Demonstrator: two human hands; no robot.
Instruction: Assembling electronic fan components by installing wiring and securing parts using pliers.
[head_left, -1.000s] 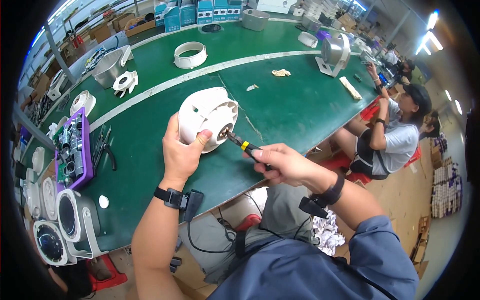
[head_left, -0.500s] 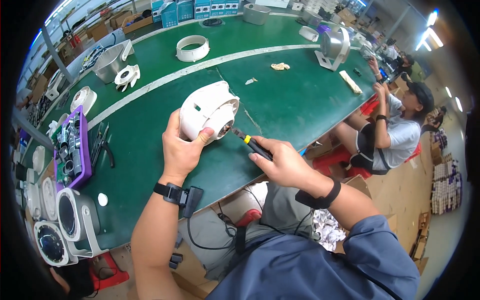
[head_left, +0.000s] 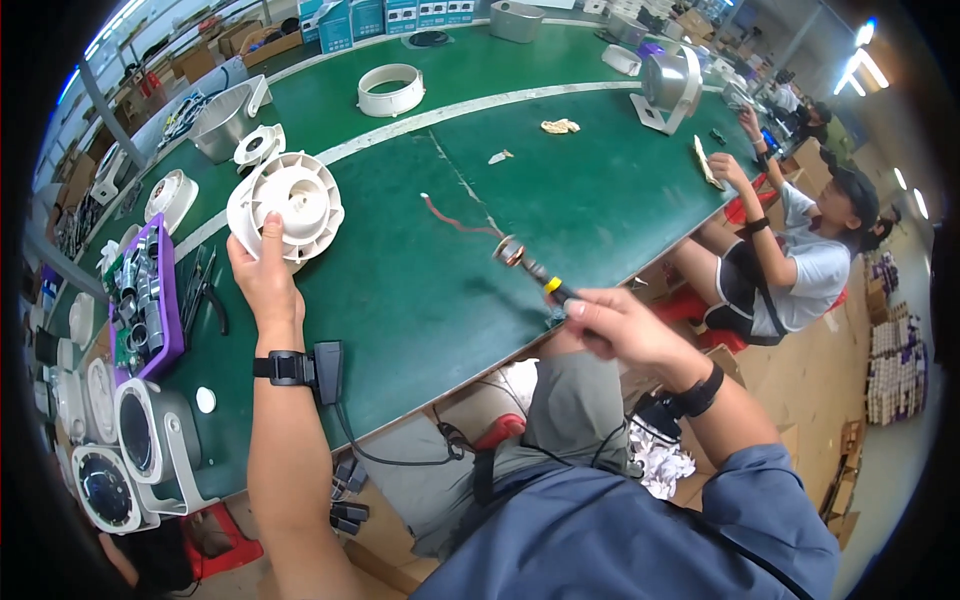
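The head view shows the left hand (head_left: 268, 275) at the end of a nearly upright forearm, fingers behind and thumb across the face of a round, ribbed white plastic housing (head_left: 311, 205), held up over the table. The right hand (head_left: 628, 325), its forearm slanting in from the lower right, is closed around black-handled pliers with a yellow band (head_left: 560, 291). At their tip, above the tabletop and well apart from the housing, sits a small copper-coloured ring-shaped part (head_left: 509, 251), apparently a coil though motion blurs it, trailing a thin red wire (head_left: 455, 220). Below spreads a smooth green tabletop (head_left: 400, 310), with a purple plastic tray of metal cylinders (head_left: 169, 300) at left and a white plastic ring (head_left: 391, 99) farther back. A seated co-worker in a grey-white shirt (head_left: 815, 255) is at the table's right edge.
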